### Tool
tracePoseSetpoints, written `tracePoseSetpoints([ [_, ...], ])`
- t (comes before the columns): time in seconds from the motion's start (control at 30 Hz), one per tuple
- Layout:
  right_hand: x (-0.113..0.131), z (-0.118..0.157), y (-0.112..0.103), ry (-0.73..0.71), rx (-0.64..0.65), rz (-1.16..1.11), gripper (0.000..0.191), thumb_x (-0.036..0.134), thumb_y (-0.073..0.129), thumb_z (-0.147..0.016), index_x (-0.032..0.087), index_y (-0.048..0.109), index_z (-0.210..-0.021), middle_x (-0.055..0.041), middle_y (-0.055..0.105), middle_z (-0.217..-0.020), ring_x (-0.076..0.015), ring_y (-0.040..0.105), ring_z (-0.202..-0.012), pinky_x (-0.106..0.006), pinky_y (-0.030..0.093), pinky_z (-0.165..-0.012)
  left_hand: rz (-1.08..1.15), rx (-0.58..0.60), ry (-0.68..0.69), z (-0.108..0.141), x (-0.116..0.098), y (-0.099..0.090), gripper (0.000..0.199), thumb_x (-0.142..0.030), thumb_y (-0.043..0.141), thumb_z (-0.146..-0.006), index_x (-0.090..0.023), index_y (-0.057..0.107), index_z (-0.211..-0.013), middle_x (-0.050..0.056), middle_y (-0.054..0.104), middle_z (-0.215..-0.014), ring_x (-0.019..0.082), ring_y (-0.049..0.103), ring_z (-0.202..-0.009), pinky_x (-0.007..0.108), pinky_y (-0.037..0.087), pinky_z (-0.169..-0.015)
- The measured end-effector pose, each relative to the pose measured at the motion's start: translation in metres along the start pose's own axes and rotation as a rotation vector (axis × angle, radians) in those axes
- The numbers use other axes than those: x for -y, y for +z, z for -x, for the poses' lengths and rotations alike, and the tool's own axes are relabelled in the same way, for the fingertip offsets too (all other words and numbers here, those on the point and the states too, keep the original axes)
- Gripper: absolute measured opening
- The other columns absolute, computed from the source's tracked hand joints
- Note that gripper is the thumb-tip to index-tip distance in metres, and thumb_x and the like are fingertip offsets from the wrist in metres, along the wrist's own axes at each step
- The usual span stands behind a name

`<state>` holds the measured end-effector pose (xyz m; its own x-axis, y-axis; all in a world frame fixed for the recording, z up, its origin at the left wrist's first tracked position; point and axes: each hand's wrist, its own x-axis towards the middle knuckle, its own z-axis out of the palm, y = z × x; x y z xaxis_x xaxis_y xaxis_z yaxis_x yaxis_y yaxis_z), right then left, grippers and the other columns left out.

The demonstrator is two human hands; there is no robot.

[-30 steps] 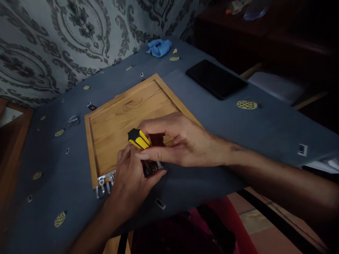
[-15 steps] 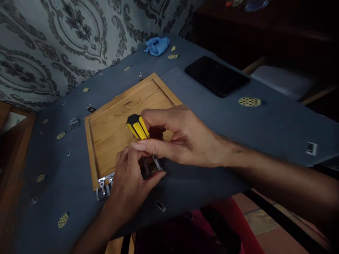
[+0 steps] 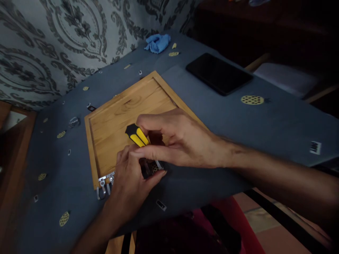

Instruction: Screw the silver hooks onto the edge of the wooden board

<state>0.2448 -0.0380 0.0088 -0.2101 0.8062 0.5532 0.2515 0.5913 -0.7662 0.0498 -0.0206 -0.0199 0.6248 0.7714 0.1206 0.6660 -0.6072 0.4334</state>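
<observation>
A shallow framed wooden board lies on the tablecloth, with a metal hook rail along its near edge. My right hand is closed around the yellow and black handle of a screwdriver, which leans over that edge; its tip is hidden behind my fingers. My left hand grips the rail at the board's edge, thumb below among the hooks and fingers above. Its fingertips lie close to the screwdriver, partly covered by my right thumb.
A black phone or tablet lies to the right behind the board. At the back is a crumpled blue glove or cloth. A small clear object sits left of the board. Patterned fabric hangs along the table's far side.
My right hand and the screwdriver handle have moved slightly down, and the handle tilts more to the left. My left hand stays in place on the rail.
</observation>
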Motion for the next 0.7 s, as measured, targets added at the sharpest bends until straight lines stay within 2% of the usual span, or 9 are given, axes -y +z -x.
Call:
tracePoseSetpoints([
  [0.17, 0.000, -0.002, -0.003, 0.040, 0.025, -0.052, 0.037, 0.022, 0.075, -0.084, 0.019, 0.040, -0.070, 0.0095, 0.041, -0.065, -0.0047, 0.042, -0.061, -0.019, 0.035, -0.056, 0.002, 0.071, -0.018, -0.001, -0.001, -0.002, 0.032, -0.039, 0.077, -0.078, -0.020, 0.063, -0.099, 0.008, 0.067, -0.100, 0.032, 0.065, -0.100, 0.052, 0.054, -0.087],
  [0.23, 0.003, -0.002, -0.006, 0.084, 0.057, -0.087, 0.028, 0.020, 0.073, -0.086, 0.018, 0.047, -0.076, 0.0091, 0.044, -0.066, -0.0049, 0.044, -0.062, -0.018, 0.038, -0.057, 0.006, 0.080, -0.041, -0.001, -0.001, -0.002, 0.033, -0.039, 0.077, -0.078, -0.019, 0.063, -0.099, 0.009, 0.068, -0.102, 0.033, 0.065, -0.100, 0.052, 0.054, -0.087],
  [0.33, 0.008, -0.003, -0.012, 0.153, 0.172, -0.160, 0.008, 0.020, 0.064, -0.093, 0.016, 0.058, -0.090, 0.0043, 0.058, -0.080, -0.0056, 0.053, -0.068, -0.018, 0.044, -0.061, 0.011, 0.058, -0.086, 0.000, -0.002, -0.002, 0.038, -0.038, 0.079, -0.075, -0.019, 0.060, -0.102, 0.010, 0.067, -0.103, 0.033, 0.065, -0.100, 0.053, 0.055, -0.085],
  [0.43, 0.011, -0.004, -0.018, 0.171, 0.242, -0.246, 0.014, 0.020, 0.059, -0.097, 0.014, 0.060, -0.085, 0.0021, 0.062, -0.079, -0.0057, 0.057, -0.067, -0.017, 0.046, -0.060, 0.036, 0.036, -0.105, 0.001, -0.003, -0.003, 0.042, -0.036, 0.081, -0.072, -0.020, 0.058, -0.103, 0.010, 0.067, -0.106, 0.034, 0.064, -0.103, 0.054, 0.055, -0.086],
  [0.57, 0.010, -0.004, -0.018, 0.163, 0.226, -0.268, 0.018, 0.015, 0.065, -0.093, 0.012, 0.058, -0.076, 0.0057, 0.057, -0.070, -0.0029, 0.054, -0.056, -0.015, 0.044, -0.054, 0.059, 0.057, -0.106, 0.000, -0.002, -0.003, 0.037, -0.036, 0.080, -0.073, -0.020, 0.060, -0.100, 0.010, 0.067, -0.105, 0.033, 0.064, -0.103, 0.054, 0.055, -0.087],
  [0.7, 0.006, -0.003, -0.012, 0.038, 0.154, -0.117, 0.017, 0.018, 0.069, -0.091, 0.012, 0.060, -0.077, 0.0078, 0.053, -0.066, -0.0021, 0.049, -0.057, -0.015, 0.040, -0.055, 0.011, 0.062, -0.129, 0.001, 0.000, 0.000, 0.035, -0.040, 0.080, -0.072, -0.019, 0.062, -0.094, 0.010, 0.067, -0.097, 0.036, 0.064, -0.102, 0.057, 0.054, -0.087],
])
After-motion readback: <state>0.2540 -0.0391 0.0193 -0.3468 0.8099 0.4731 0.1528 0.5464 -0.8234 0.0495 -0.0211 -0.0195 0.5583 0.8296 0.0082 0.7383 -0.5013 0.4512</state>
